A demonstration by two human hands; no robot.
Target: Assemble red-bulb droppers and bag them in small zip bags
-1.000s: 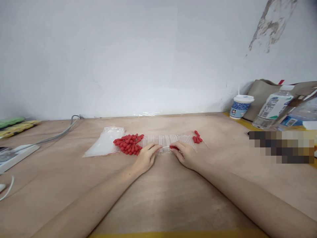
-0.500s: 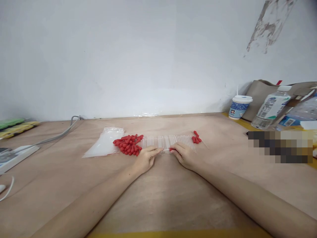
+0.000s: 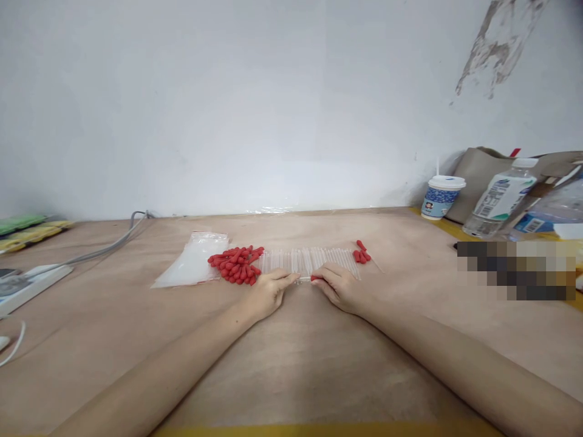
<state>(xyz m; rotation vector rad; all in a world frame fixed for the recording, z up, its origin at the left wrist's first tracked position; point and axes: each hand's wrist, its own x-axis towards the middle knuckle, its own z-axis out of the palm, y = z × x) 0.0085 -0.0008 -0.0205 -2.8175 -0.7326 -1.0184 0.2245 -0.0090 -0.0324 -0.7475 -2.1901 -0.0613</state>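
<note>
My left hand (image 3: 269,291) pinches one end of a thin clear glass tube (image 3: 303,278). My right hand (image 3: 339,285) is closed on a red rubber bulb (image 3: 314,278) at the tube's other end. Just beyond my fingers lies a row of several clear tubes (image 3: 310,260) side by side on the wooden table (image 3: 291,352). A pile of red rubber bulbs (image 3: 237,264) lies left of the row. A few tubes with red bulbs fitted (image 3: 362,252) lie at its right end.
A clear plastic bag (image 3: 191,267) lies left of the red pile. A power strip (image 3: 27,285) and grey cable (image 3: 113,240) are at far left. A paper cup (image 3: 441,196), water bottles (image 3: 501,197) and a grey bag (image 3: 483,170) stand at right by the wall.
My two hands have drawn slightly closer together, and less of the red bulb shows outside my right fingers. Nothing else on the table has moved.
</note>
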